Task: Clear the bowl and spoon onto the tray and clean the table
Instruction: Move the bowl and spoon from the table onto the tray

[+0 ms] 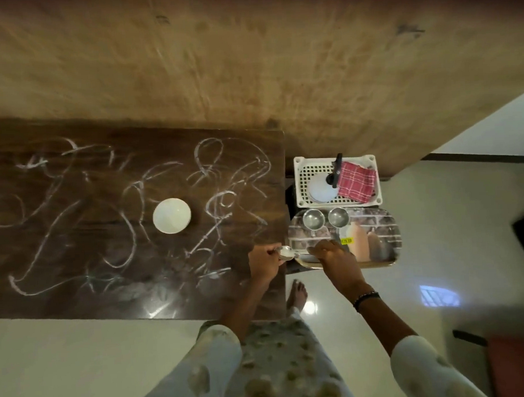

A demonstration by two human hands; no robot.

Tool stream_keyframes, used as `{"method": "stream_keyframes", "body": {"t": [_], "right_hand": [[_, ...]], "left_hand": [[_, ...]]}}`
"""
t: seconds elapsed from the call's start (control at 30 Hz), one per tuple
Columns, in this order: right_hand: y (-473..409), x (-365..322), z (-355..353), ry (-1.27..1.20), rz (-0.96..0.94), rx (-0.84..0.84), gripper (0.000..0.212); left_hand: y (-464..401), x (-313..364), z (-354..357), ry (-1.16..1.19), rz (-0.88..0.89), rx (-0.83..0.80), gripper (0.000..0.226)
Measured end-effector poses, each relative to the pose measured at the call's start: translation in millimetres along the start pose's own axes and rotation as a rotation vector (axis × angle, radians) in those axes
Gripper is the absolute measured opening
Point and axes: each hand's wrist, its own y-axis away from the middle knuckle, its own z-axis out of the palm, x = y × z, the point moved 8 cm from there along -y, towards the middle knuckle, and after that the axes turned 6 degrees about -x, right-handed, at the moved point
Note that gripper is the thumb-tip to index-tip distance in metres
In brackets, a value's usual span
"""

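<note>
A white bowl [171, 215] stands on the dark wooden table [77, 266], whose top is streaked with white scribbles. At the table's right edge a metal spoon [285, 252] is held between both hands. My left hand [265, 262] pinches it near its bowl end, and my right hand [332, 255] holds the handle end over the near-left corner of the patterned tray [385, 223]. The tray lies right of the table.
Two steel cups [313, 218] [338, 217] stand on the tray's far side. Behind it a white plastic basket [302, 178] holds a white plate, a red checked cloth [357, 180] and a black-handled tool. My bare foot [296, 296] is on the glossy floor.
</note>
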Motion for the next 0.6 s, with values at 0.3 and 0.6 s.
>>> {"method": "stream_keyframes", "body": {"t": [0.3,0.6], "right_hand": [[-19.4,104.9,65.8,-0.009,-0.018,-0.110,0.042],[-60.4,134.9,107.6,-0.031,-0.089,-0.055,0.043]], "left_hand": [[-47.7,-18.7,96.3,-0.279,-0.031,0.078,0.022],[-92.4,-49.0,116.7,-0.409,-0.089,0.136,0.025]]}}
